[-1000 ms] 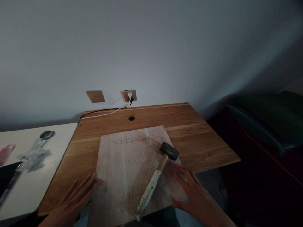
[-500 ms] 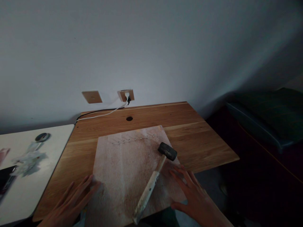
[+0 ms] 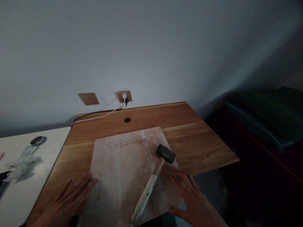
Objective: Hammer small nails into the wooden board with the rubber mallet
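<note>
A flat wooden board [image 3: 118, 176] lies on the wooden desk, its near edge close to me. Across its far part runs a row of several thin nails [image 3: 132, 141], standing up from the surface. A mallet [image 3: 151, 179] with a black head and a pale, worn handle rests diagonally on the board, head toward the far right. My left hand [image 3: 68, 198] is open, fingers stretched out at the board's left edge. At the right edge my right hand [image 3: 189, 195] is also open, fingertips over the board, near the mallet. Neither hand holds the mallet.
The wooden desk [image 3: 194, 135] stands against a wall with a socket [image 3: 123, 96] and a plate [image 3: 88, 98]. Cables [image 3: 99, 116] run along its back edge. A white table [image 3: 52, 145] at left bears crumpled plastic [image 3: 22, 165] and a round dark object [image 3: 38, 141]. A cushion [image 3: 265, 116] lies at right.
The view has shifted slightly, so the desk, board and mallet appear a little further left and lower. Both hands stay open beside the board, and the mallet still lies on it.
</note>
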### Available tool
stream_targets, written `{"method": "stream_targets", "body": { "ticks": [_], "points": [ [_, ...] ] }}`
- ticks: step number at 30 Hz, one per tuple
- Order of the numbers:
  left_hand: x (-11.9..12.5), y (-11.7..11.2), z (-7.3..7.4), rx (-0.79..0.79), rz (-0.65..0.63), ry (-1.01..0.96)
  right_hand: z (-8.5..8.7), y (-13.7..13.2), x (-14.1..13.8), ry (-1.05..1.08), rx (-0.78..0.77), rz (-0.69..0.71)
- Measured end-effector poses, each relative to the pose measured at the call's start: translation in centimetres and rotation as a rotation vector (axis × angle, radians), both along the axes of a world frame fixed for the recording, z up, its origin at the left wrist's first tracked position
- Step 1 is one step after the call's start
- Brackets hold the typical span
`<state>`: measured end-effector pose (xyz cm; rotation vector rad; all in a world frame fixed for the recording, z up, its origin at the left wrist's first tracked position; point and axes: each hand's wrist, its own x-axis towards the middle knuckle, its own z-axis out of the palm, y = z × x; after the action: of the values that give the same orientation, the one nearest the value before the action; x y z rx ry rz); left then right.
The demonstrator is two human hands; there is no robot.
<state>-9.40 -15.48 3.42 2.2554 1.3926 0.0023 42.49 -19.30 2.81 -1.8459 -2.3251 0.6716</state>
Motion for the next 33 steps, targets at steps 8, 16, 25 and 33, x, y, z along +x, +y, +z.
{"method": "stream_targets", "body": {
  "ticks": [8,16,25,33],
  "points": [
    [2.1,0.1,1.9,0.009,0.029,0.136,-1.9,0.3,0.4,0.001,0.28,0.047],
    [3.3,0.6,1.5,0.022,0.027,0.105,-2.2,0.8,0.3,-0.078,0.465,-0.018],
    [5.9,2.0,1.8,0.032,0.0,0.078,-1.9,1.1,1.3,-0.115,0.509,-0.079],
    [7.7,3.2,0.1,0.062,-0.002,0.073,-1.5,1.7,2.7,-0.137,0.483,-0.115]
  ]
}}
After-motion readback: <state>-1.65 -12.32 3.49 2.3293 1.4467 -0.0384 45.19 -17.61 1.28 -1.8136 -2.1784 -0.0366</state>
